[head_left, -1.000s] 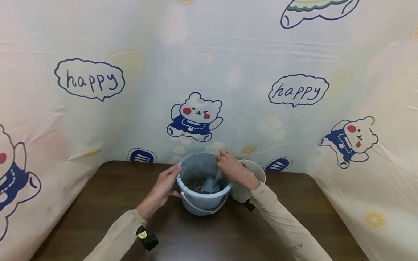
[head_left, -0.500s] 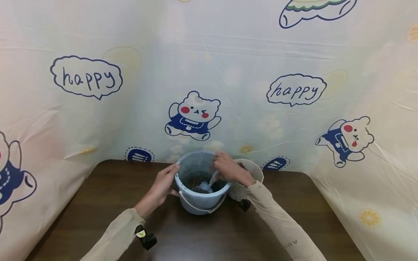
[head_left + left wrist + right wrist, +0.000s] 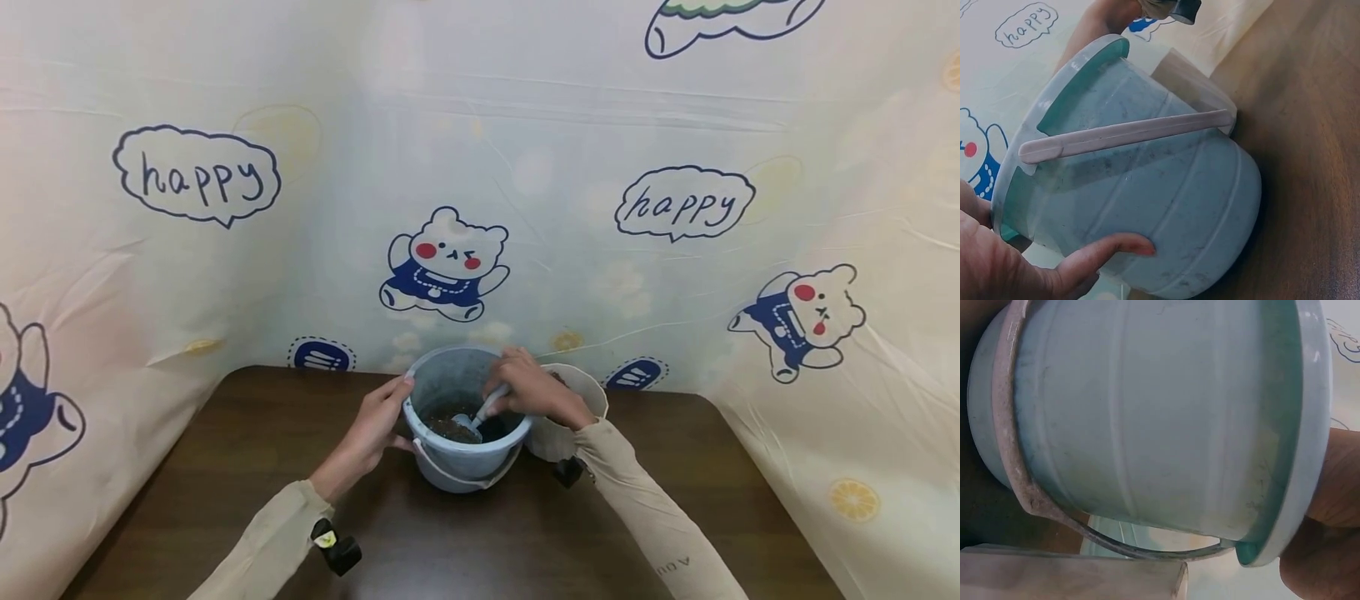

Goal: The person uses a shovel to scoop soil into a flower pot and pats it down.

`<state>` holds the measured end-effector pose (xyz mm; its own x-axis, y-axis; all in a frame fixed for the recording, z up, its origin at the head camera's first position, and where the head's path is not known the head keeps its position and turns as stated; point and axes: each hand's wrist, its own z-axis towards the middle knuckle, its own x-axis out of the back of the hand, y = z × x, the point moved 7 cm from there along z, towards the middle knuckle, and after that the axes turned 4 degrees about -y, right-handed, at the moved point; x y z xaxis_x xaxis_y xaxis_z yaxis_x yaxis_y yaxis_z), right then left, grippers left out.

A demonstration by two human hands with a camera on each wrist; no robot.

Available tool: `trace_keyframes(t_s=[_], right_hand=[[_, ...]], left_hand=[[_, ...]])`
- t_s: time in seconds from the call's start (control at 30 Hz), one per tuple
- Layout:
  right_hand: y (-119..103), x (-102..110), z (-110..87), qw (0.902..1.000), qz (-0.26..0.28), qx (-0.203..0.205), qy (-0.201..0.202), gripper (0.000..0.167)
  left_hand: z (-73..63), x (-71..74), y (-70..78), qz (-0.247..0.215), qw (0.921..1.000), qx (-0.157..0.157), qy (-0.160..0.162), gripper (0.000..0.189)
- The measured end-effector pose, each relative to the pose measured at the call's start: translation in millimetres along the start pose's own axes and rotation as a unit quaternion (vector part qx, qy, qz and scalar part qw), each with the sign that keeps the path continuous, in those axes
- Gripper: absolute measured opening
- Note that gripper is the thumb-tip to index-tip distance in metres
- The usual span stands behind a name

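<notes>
A light blue bucket [image 3: 450, 464] with dark soil [image 3: 444, 427] in it stands near the table's far edge. At its left side my left hand [image 3: 372, 423] grips the rim; in the left wrist view the thumb [image 3: 1124, 244] lies against the outer wall. My right hand [image 3: 529, 385] reaches over the right rim and holds a small light blue shovel [image 3: 491, 402] by the handle. The shovel's blade rests in the soil, partly covered. In the right wrist view the bucket wall [image 3: 1166, 406] hides the shovel, and only part of the right hand [image 3: 1329, 544] shows.
A whitish pot [image 3: 551, 443] with brown material inside stands right beside the bucket, partly behind the right forearm. The bucket's pale handle [image 3: 1116, 137] hangs down in front. A printed cloth [image 3: 562, 275] rises behind the brown table [image 3: 450, 550].
The shovel has shifted left within the bucket, and its blade has sunk partly into the soil. More of its handle shows below my right hand. My left hand keeps its grip on the rim.
</notes>
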<state>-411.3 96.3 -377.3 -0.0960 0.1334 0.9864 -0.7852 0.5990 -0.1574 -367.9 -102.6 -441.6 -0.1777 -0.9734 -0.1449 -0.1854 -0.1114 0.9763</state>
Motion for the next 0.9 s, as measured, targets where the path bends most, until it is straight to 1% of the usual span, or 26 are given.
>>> trace_keyframes(t_s=[0.13,0.27,0.33,0.47,0.57,0.77,0.9], right_hand=[[1.3,5.1,-6.0,0.9993,0.025,-0.013,0.026,0.019],[5.0,9.7,-12.1,0.9972,0.036,-0.026,0.06,0.023],[8.2,10.7,-14.6,0.9957,0.047,-0.038,0.071,0.023],[11.6,10.2,-17.8,0.9931,0.066,-0.053,0.082,0.022],[11.5,9.7,-19.8,0.9915,0.065,-0.063,0.094,0.022],[12.0,9.4,-24.1,0.9854,0.057,-0.089,0.134,0.019],[17.0,8.1,-27.0,0.9821,0.072,-0.09,0.148,0.016]], left_hand=[[0.0,0.1,-1.3,0.0,1.0,0.0,0.001,0.055],[0.1,0.3,-1.7,-0.004,1.0,-0.006,0.002,0.055],[0.3,-0.3,-1.5,-0.005,1.0,-0.009,0.0,0.056],[-0.4,-0.6,-2.1,0.002,1.0,-0.003,-0.005,0.057],[-1.3,-0.5,-2.4,0.008,0.9999,0.001,-0.008,0.057],[-1.7,-1.8,-0.6,0.011,0.9998,-0.002,-0.015,0.057],[-0.6,-2.3,-0.4,0.012,0.9998,0.0,-0.015,0.058]])
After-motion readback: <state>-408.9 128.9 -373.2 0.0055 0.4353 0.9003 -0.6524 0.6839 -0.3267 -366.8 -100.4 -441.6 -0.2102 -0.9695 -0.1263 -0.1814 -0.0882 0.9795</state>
